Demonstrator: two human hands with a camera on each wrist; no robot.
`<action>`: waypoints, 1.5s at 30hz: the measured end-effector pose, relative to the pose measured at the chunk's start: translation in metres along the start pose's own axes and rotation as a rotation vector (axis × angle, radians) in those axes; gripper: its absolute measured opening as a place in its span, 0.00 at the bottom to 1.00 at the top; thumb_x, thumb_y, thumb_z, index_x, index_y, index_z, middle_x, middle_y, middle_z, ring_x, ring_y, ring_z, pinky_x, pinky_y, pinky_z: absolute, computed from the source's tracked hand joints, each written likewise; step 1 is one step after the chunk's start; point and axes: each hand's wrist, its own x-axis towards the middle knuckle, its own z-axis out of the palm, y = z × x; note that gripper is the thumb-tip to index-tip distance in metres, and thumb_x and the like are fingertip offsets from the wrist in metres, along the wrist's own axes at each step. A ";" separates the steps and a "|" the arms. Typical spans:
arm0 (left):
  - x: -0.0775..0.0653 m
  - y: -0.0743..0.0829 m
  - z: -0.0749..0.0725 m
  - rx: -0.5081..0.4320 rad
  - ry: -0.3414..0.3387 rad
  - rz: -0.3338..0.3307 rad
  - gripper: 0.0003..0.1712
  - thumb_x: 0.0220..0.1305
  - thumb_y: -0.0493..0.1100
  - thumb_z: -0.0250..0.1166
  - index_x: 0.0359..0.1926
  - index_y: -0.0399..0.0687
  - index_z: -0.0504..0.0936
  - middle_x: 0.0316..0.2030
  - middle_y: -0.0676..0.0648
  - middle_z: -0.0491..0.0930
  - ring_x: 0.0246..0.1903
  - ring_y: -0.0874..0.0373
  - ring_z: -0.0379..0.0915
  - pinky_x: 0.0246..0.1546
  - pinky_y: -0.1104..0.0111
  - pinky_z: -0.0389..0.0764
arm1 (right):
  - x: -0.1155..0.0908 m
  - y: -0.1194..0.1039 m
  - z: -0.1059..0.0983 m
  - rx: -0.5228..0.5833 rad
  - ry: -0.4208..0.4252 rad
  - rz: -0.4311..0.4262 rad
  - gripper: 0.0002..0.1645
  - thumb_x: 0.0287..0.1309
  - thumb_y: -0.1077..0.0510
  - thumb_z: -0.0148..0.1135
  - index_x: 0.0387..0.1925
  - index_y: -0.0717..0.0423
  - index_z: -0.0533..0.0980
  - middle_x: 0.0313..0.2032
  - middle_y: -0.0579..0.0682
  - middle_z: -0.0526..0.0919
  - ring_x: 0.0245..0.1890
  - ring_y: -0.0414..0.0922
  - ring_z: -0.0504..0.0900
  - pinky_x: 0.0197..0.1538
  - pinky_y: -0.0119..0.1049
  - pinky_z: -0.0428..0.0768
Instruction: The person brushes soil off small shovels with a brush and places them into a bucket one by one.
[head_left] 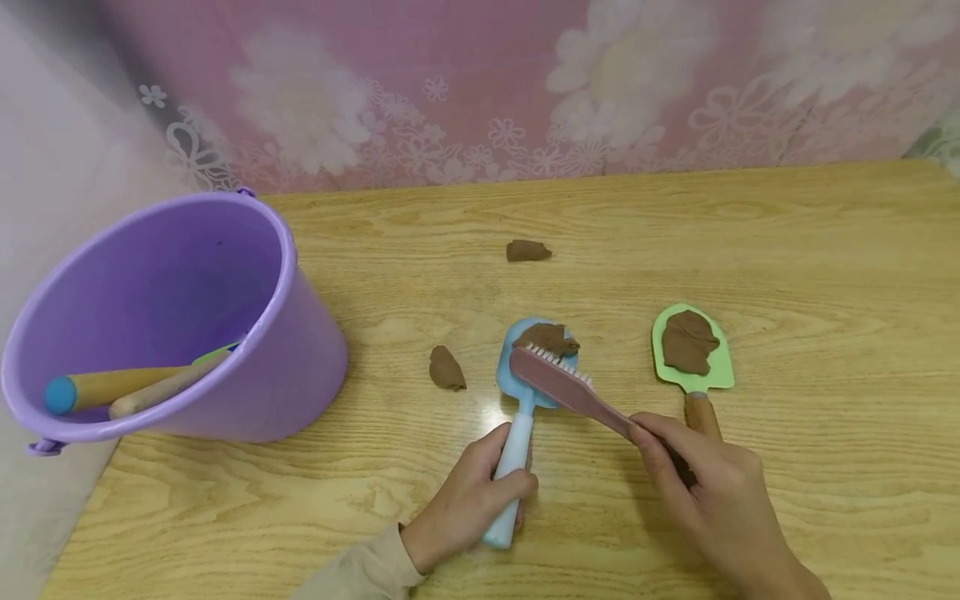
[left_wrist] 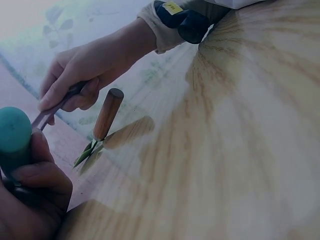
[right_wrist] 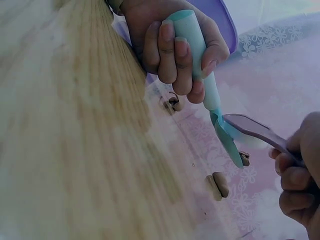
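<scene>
My left hand (head_left: 480, 492) grips the pale blue handle of a small toy shovel (head_left: 513, 467), its blade raised off the table in the right wrist view. On that blade sits a lump of brown clay (head_left: 547, 337). My right hand (head_left: 708, 492) holds a brownish-pink brush (head_left: 558, 383) by its handle, the white bristles (head_left: 558, 360) against or just beside the clay; contact is hard to tell. Right of the brush, a green shovel (head_left: 720, 367) with a wooden handle lies on the table, bearing another brown clay piece (head_left: 686, 342). My right hand partly covers its handle.
A purple bucket (head_left: 315, 358) stands at the left, with a wooden rod with a blue end (head_left: 97, 390) and other handles inside. Two loose clay pieces lie on the wooden table (head_left: 390, 275): one piece (head_left: 447, 368) left of the blue shovel, another piece (head_left: 528, 251) farther back. A pink flowered cloth (head_left: 465, 83) hangs behind.
</scene>
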 end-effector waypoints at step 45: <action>-0.001 0.001 0.001 -0.030 0.020 0.003 0.10 0.57 0.35 0.53 0.36 0.31 0.66 0.22 0.49 0.70 0.17 0.64 0.70 0.19 0.72 0.76 | 0.001 0.007 -0.011 -0.158 0.039 0.193 0.05 0.59 0.70 0.60 0.35 0.70 0.81 0.17 0.45 0.74 0.17 0.28 0.64 0.18 0.18 0.64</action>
